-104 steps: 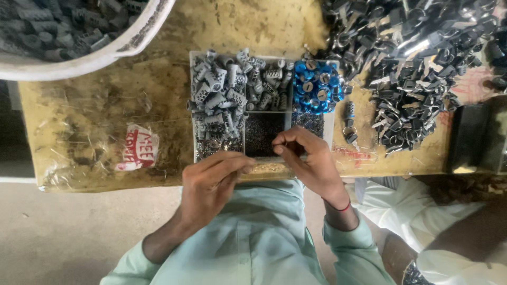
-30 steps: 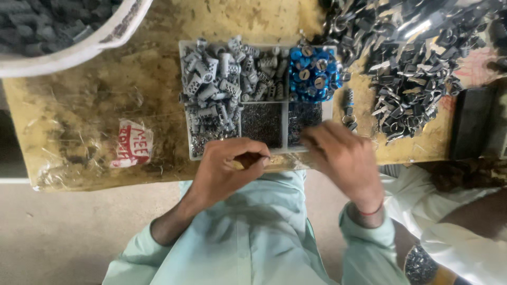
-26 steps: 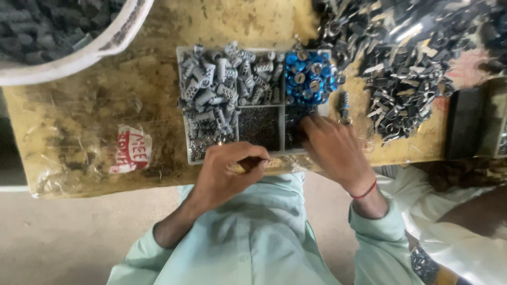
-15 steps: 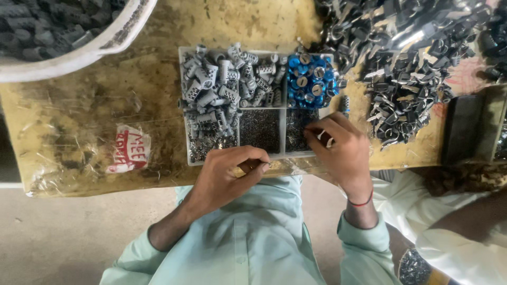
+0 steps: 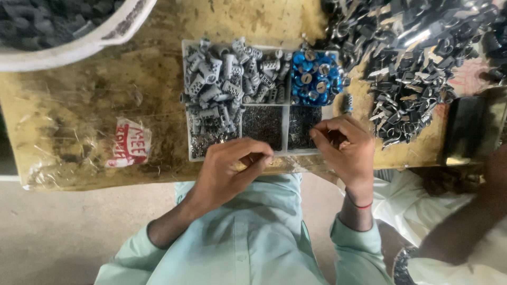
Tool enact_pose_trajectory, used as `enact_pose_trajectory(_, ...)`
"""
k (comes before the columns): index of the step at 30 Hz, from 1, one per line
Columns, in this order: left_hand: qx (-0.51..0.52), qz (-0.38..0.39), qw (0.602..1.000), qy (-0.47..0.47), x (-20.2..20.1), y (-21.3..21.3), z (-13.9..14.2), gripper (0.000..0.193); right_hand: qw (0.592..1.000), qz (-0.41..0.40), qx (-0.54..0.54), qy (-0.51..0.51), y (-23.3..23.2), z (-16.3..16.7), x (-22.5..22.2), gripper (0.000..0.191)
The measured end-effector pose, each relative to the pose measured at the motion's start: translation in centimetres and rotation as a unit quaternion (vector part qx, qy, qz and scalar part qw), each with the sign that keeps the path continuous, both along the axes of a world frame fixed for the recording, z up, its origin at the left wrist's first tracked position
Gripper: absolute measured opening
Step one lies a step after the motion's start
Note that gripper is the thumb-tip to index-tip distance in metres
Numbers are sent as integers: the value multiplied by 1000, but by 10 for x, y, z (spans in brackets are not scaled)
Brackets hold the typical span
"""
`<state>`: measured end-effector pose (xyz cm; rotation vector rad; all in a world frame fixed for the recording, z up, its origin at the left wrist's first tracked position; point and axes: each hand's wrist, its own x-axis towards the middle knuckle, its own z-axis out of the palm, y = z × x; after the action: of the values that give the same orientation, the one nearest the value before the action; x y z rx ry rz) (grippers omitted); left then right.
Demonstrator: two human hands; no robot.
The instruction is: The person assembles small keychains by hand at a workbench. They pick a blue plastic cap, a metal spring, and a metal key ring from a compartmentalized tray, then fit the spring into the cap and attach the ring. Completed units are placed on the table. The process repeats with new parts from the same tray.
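Observation:
A white compartment tray (image 5: 186, 105) lies on the worn yellowish table. It holds grey ribbed plastic plugs (image 5: 222, 84), blue round caps (image 5: 314, 79) and tiny dark metal bits (image 5: 262, 126). My left hand (image 5: 232, 169) rests at the tray's near edge, thumb and fingers pinched together on something small that is mostly hidden. My right hand (image 5: 343, 150) hovers at the tray's near right corner, its fingers curled around a small dark part beside the compartment of tiny bits.
A large heap of dark metal clips (image 5: 417, 68) covers the table's right side, with a dark box (image 5: 467, 129) near the edge. A white basin (image 5: 79, 47) of dark parts sits at top left. A red-and-white label (image 5: 128, 143) is stuck to the table. Another person's arm (image 5: 465, 227) is at lower right.
My right hand went out over the tray's right compartments and has drawn back to the near right corner. My left hand has stayed pinched at the tray's near edge.

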<state>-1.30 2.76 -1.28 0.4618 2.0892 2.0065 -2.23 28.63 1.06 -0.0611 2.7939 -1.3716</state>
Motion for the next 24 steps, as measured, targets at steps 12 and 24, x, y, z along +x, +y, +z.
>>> enact_pose_trajectory(12,216,-26,941,-258,8,10,1,12,991,93,-90,-33,-41,8,28,13)
enact_pose_trajectory(24,228,-66,938,-251,8,13,-7,17,990,86,-94,-67,-33,13,28,11)
